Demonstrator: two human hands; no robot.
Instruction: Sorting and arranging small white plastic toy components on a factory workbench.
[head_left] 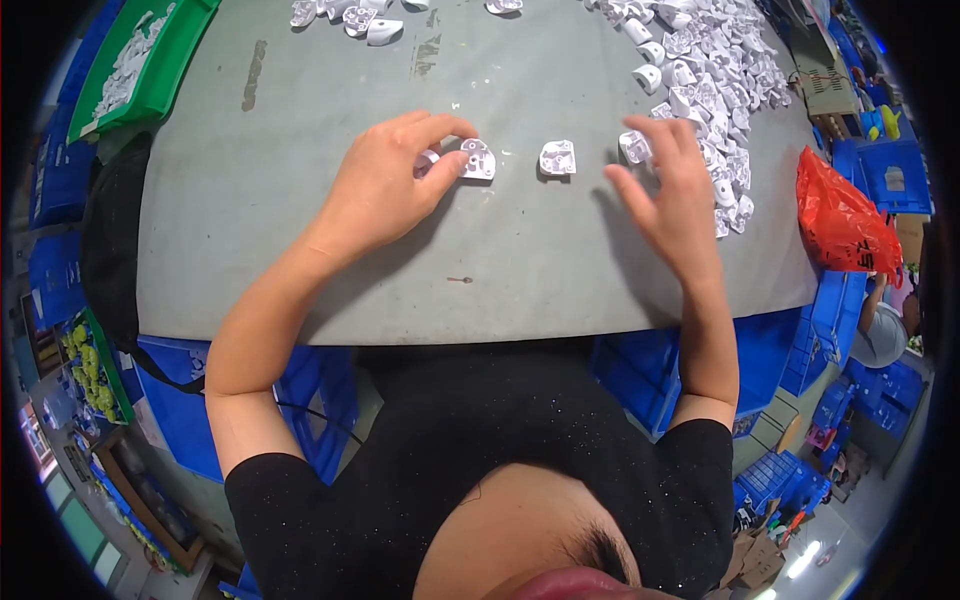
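My left hand (pixel 390 175) curls its thumb and index finger at the left side of a white moulded plastic part (pixel 479 160), whose hollow inner side faces up. A second white piece (pixel 427 160) shows partly inside the curl of that hand. To the right, a similar white plastic part (pixel 557 158) lies alone on the grey table, between my hands. My right hand (pixel 668 190) is open, thumb and fingers apart, at the near left edge of the pile. One white part (pixel 634 147) shows between its thumb and index finger; whether they touch it I cannot tell.
A large pile of white parts (pixel 735 80) covers the table's far right. Several more parts (pixel 372 25) lie at the far edge. A green bin (pixel 165 70) with small white pieces stands far left. A red plastic bag (pixel 845 225) hangs by the right edge; blue crates (pixel 640 375) stand below.
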